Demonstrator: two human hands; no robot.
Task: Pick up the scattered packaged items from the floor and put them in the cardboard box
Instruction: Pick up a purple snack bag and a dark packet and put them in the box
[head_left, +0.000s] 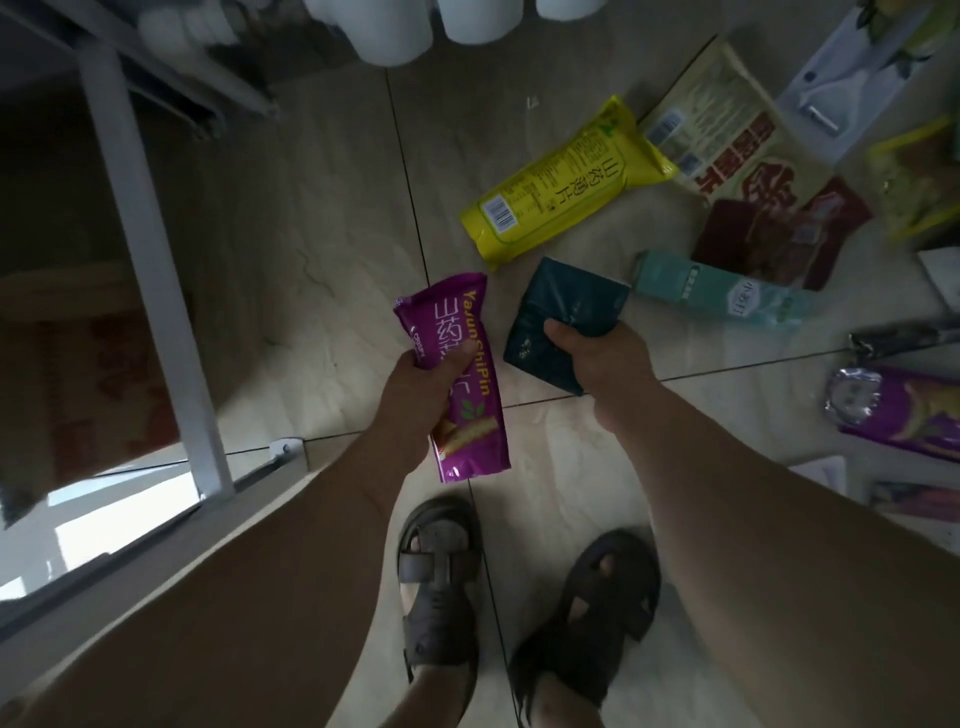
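Left hand (415, 410) grips a glossy purple snack packet (462, 379); right hand (597, 364) clutches a crinkled dark teal packet (561, 317).

A pale tiled floor (332, 218) crossed by dark grout lines carries a white metal frame leg (150, 270) at the left, white cylinders (395, 31) along the top edge, and two dark brown sandals (441, 587) on the person's feet.
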